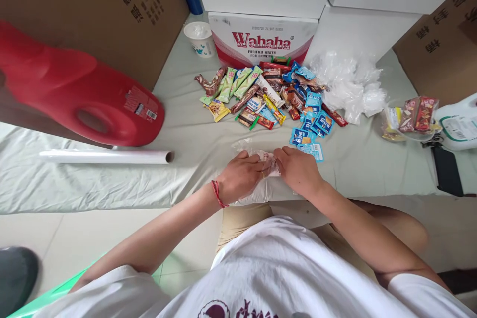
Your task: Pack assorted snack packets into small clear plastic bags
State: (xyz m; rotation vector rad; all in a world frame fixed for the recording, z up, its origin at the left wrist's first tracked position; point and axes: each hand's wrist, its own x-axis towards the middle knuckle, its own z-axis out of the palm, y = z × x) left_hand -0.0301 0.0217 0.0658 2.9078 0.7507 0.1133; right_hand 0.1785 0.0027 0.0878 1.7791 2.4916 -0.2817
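Observation:
Both hands meet at the front edge of the cloth-covered table, closed on a clear plastic bag [242,145]. My left hand [241,175], with a red cord on its wrist, presses the bag from the left. At the bag's right end are the bent fingers of my right hand [298,169]. Something pale pinkish shows through the plastic between the fingers; its kind is hidden. Just beyond my right hand lie several blue snack packets [311,124]. A heap of wrapped snack bars [257,92] spreads behind the hands.
A red jug [93,94] and a plastic film roll [104,157] lie left. Behind stand a paper cup [200,39] and a Wahaha carton [261,42]. To the right are crumpled clear bags [346,84], a snack-filled bowl [410,129], a white bottle [460,121] and a black phone-like object [448,171].

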